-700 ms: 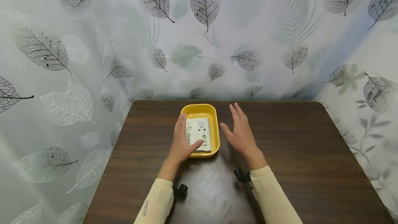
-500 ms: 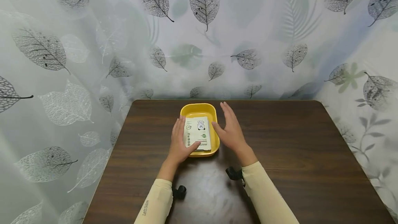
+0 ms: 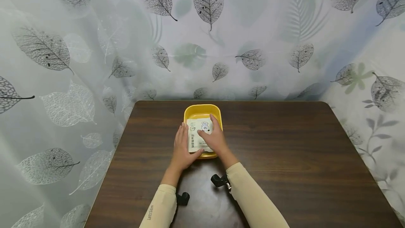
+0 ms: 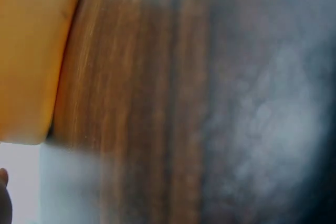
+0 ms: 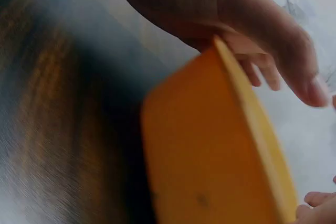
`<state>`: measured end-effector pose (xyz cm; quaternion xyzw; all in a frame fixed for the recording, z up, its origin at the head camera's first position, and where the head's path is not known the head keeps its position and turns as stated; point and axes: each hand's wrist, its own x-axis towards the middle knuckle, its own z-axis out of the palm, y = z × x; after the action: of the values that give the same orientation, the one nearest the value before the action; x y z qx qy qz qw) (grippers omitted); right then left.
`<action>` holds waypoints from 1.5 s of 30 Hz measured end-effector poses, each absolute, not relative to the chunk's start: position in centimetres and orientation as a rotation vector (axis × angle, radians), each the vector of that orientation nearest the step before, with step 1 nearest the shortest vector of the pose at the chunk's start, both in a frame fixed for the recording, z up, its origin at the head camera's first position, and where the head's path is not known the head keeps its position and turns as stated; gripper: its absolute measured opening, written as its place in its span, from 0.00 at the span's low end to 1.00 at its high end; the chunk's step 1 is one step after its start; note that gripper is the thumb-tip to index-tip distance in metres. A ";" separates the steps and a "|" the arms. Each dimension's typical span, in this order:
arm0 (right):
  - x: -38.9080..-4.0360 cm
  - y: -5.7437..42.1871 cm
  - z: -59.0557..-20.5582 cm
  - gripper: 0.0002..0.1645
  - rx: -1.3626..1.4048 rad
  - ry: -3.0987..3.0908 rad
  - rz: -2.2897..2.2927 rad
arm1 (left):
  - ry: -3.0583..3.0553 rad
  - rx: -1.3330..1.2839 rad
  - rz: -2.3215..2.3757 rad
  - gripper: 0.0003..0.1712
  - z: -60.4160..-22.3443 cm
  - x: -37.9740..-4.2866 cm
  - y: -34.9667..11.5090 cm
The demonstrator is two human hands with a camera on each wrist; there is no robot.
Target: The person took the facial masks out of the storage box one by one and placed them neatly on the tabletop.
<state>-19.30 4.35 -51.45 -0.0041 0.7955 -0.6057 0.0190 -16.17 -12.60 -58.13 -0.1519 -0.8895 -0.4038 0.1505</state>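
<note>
A pale packet (image 3: pixel 193 139) printed with a cartoon panda and green and dark lettering lies in a yellow tray (image 3: pixel 202 109). My left hand (image 3: pixel 182 153) is at the tray's left side, its fingers straight along that edge and its thumb over the packet's near end. Over the tray's right rim reaches my right hand (image 3: pixel 216 140), thumb and fingers spread above the packet. In the right wrist view the thumb of my right hand (image 5: pixel 236 14) stands apart from the tray's wall (image 5: pixel 205 140). Whether either hand touches the packet I cannot tell.
The tray stands near the far edge of a dark wood-grain table (image 3: pixel 284 150). Behind and beside the table hangs a leaf-patterned curtain (image 3: pixel 202 62). A black wrist camera (image 3: pixel 182 198) sits on the left wrist, another camera (image 3: pixel 218 181) on the right.
My right hand has moved left, from beside the tray to above the packet, covering its right part. The left hand has stayed at the tray's left edge with only a slight shift.
</note>
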 end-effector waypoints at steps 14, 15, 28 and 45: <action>-20.5 3.9 -53.4 0.55 0.222 2.250 -2.031 | -2.620 -0.420 -1.027 0.64 -58.9 -16.5 -12.6; -20.5 3.8 -53.4 0.54 0.235 2.243 -2.033 | -2.620 -0.416 -1.034 0.64 -58.9 -16.5 -12.6; -19.7 3.7 -54.0 0.41 0.072 2.117 -2.407 | -2.615 -0.379 -1.094 0.64 -59.1 -16.0 -12.8; -20.1 3.6 -54.4 0.39 0.014 2.360 -2.015 | -2.580 -0.361 -1.160 0.64 -59.5 -16.3 -12.7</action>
<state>-20.10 3.61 -54.38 0.0044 0.7603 -0.6492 0.0194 -16.34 -12.67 -59.51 -0.1254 -0.8952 -0.4026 0.1445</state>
